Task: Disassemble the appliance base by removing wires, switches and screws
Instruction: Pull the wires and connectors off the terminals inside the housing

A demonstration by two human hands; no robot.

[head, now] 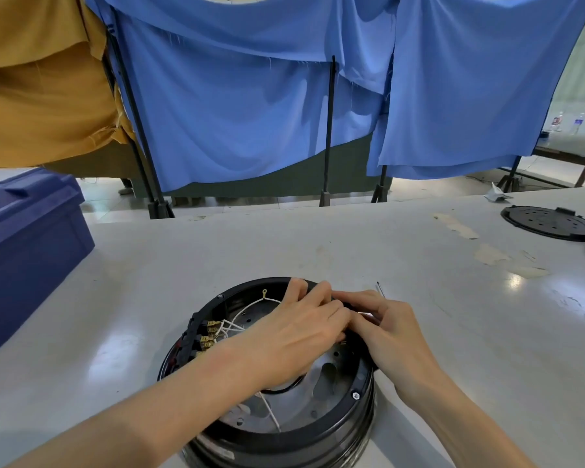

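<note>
The round black base sits open side up on the grey table, near its front edge. The left hand curls its fingers over the base's far rim. Just beside it, the right hand pinches a thin rod; white wires lie inside.

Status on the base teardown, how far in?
Done: black cover plate is off, lying far right on the table. In hand: left hand and right hand meet at the far rim of the base; what they grip is hidden. Left: white wires still on brass terminals, rim screw still in.
</note>
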